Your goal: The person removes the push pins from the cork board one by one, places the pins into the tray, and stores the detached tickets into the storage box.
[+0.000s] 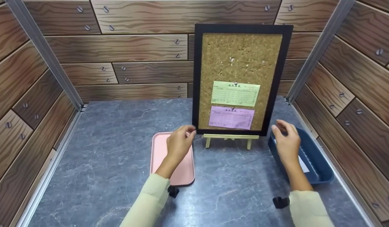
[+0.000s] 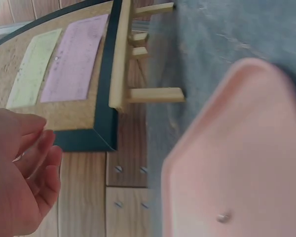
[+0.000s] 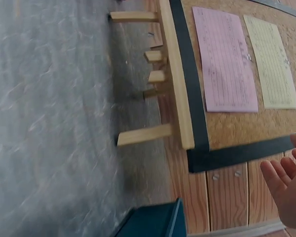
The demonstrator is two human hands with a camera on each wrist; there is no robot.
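A cork board [image 1: 241,56] in a black frame stands on a small wooden easel [image 1: 231,136]. A green printed slip [image 1: 235,93] is pinned to it, with a purple printed slip [image 1: 231,117] below. My left hand [image 1: 179,142] hovers over the pink tray [image 1: 183,179], beside the board's lower left corner, fingers loosely bent and nothing visible in them. One small shiny pin [image 2: 224,217] lies in that tray. On the other side, my right hand [image 1: 287,143] is raised above the blue bin [image 1: 323,171], near the frame's lower right corner, thumb and fingers apart.
Inside the blue bin lies a white paper [image 1: 303,164], partly hidden by my right arm. Wood-patterned panels [image 1: 128,49] enclose the back and sides of the grey marbled tabletop [image 1: 112,151]. A metal rail [image 1: 49,171] runs along the left edge.
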